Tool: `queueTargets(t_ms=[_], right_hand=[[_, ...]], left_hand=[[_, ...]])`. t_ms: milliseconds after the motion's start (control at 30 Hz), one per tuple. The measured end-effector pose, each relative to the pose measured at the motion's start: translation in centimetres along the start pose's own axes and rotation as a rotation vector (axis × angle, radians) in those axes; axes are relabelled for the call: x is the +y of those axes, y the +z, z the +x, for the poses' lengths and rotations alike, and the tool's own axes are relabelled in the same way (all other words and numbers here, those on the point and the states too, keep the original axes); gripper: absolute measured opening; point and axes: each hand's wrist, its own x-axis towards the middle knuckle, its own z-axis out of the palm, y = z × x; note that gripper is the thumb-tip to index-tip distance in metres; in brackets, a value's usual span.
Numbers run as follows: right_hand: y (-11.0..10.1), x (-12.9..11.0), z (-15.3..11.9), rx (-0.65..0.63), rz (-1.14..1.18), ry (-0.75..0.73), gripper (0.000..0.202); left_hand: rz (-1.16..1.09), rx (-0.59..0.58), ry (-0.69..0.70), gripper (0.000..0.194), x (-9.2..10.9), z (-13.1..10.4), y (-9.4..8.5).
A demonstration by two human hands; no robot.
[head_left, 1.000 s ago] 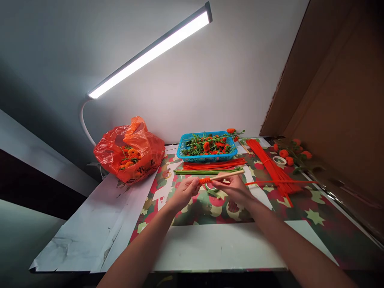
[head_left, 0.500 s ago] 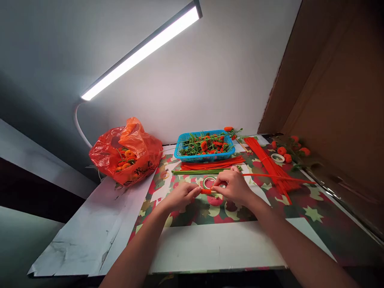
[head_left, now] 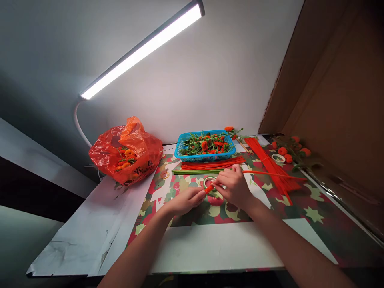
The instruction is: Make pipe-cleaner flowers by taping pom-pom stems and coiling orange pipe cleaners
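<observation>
Between the fingertips of my two hands is a short coiled piece of orange pipe cleaner (head_left: 209, 188). My left hand (head_left: 186, 200) pinches its near left end, closed. My right hand (head_left: 234, 187) is closed at the other end, thumb and fingers together. A long straight tail of orange pipe cleaner runs out rightward from behind my right hand. Whether a core lies inside the coil is hidden. Just behind the coil lies a roll of green tape (head_left: 205, 181), partly covered by my hands. Green pipe cleaners (head_left: 192, 172) and orange-red pipe cleaners (head_left: 207, 165) lie beyond it.
A blue basket (head_left: 207, 158) of orange pompom flowers stands at the back. At left is a red plastic bag (head_left: 144, 146) with more flowers. A bundle of red pipe cleaners (head_left: 264, 154), a white tape roll (head_left: 279, 159) and flowers (head_left: 282, 151) lie at right. A lamp (head_left: 144, 52) hangs above.
The coil has tilted from nearly level to slanting up toward the right. My left hand has dropped slightly and moved right, and the pipe cleaner's tail has shifted, its end drawn in leftward.
</observation>
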Motion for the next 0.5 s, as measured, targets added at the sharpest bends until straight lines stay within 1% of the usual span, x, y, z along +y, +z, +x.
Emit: queueTargets(t_ms=[100, 200, 300, 400, 467, 500], right_hand=[[-0.2, -0.4, 0.0, 0.100, -0.008, 0.049, 0.024], [-0.3, -1.1, 0.0, 0.205, 0.022, 0.120, 0.019], [-0.3, -1.7, 0.0, 0.256, 0.141, 0.191, 0.015], [-0.4, -1.5, 0.4, 0.241, 0.362, 0.308, 0.015], [-0.6, -1.0, 0.6, 0.158, 0.598, 0.436, 0.019], [-0.7, -0.6, 0.8, 0.076, 0.741, 0.501, 0.022]], left_hand=[[-0.319, 0.058, 0.010, 0.046, -0.3, 0.6, 0.7], [-0.533, 0.160, 0.032, 0.044, -0.3, 1.1, 1.4], [-0.716, 0.194, 0.054, 0.043, -0.3, 1.2, 1.9], [-0.809, 0.156, 0.078, 0.042, -0.4, 1.2, 2.1], [-0.812, 0.102, 0.097, 0.042, -0.5, 1.1, 1.9], [-0.801, 0.076, 0.111, 0.043, -0.6, 1.0, 1.8]])
